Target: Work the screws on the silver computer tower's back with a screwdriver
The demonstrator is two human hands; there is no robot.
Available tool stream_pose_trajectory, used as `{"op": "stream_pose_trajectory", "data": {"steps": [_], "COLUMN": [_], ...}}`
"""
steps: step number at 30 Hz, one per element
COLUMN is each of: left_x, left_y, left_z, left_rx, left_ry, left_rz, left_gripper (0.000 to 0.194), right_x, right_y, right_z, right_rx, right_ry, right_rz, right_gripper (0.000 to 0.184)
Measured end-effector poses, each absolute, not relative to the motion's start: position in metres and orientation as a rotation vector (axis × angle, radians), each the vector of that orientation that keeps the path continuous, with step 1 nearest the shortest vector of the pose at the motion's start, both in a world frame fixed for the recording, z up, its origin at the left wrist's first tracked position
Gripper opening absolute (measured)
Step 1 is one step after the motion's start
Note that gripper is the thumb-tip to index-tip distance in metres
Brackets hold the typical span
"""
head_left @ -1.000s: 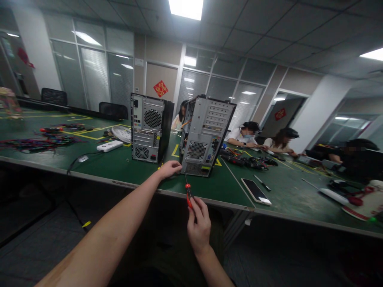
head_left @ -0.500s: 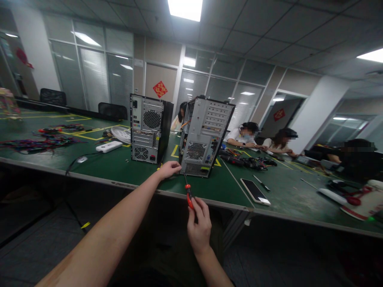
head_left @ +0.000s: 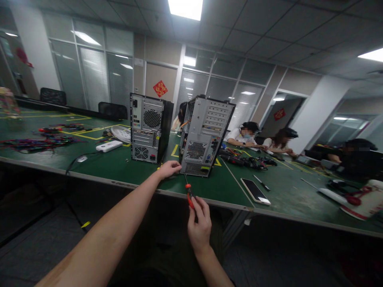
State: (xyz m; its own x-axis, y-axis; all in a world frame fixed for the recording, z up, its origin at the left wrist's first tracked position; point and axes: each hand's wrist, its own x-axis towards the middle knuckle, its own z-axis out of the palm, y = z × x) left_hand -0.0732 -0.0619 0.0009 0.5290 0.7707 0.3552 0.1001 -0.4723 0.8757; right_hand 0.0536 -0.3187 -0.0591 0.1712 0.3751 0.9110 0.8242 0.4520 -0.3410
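Note:
Between the fingertips of my right hand (head_left: pixel 200 223) is the red and black handle of a screwdriver (head_left: pixel 189 193). Its thin shaft points up at the bottom left corner of a grey computer case (head_left: pixel 196 139), which stands upright with its rear panel toward me and its left side uncovered. My left hand (head_left: pixel 170 169) is closed at that same lower corner, fingertips pinched at the case's edge; whatever is between them is too small to make out. A second computer case (head_left: pixel 146 131) stands upright to the left, behind my left hand.
A white power strip (head_left: pixel 109 146) and bundled coloured wires (head_left: pixel 44 141) lie on the green table (head_left: pixel 113 169) at left. To the right are a phone (head_left: pixel 255 191), another screwdriver (head_left: pixel 261 182) and black cables (head_left: pixel 251 161). Several people sit at the far side.

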Motion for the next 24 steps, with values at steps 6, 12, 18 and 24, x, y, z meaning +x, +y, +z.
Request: {"op": "stream_pose_trajectory", "data": {"steps": [6,12,18,24], "left_x": [-0.0738,-0.0741,-0.0739,-0.0738], "left_y": [-0.0597,-0.0615,-0.0602,-0.0632], "left_z": [-0.0009,0.0013,-0.0001,0.0021], "left_rx": [1.897,1.887,1.883,1.900], "left_ry": [0.718,0.701,0.692,0.713], "left_rz": [0.968,0.967,0.958,0.969], "left_gripper": [0.041,0.042,0.042,0.039], "right_x": [0.0518,0.0528,0.0523,0.0525], "right_y": [-0.3190,-0.3185,-0.3193,-0.3205], "right_z": [-0.0583,-0.0585,-0.0585,-0.0549], "right_rx": [-1.166,-1.136,-1.155,-1.234], "right_ry": [-1.407,-1.429,-1.432,-1.362], "right_rz": [-0.360,-0.419,-0.404,-0.316], "right_gripper": [0.017,0.031,0.024,0.012]}}
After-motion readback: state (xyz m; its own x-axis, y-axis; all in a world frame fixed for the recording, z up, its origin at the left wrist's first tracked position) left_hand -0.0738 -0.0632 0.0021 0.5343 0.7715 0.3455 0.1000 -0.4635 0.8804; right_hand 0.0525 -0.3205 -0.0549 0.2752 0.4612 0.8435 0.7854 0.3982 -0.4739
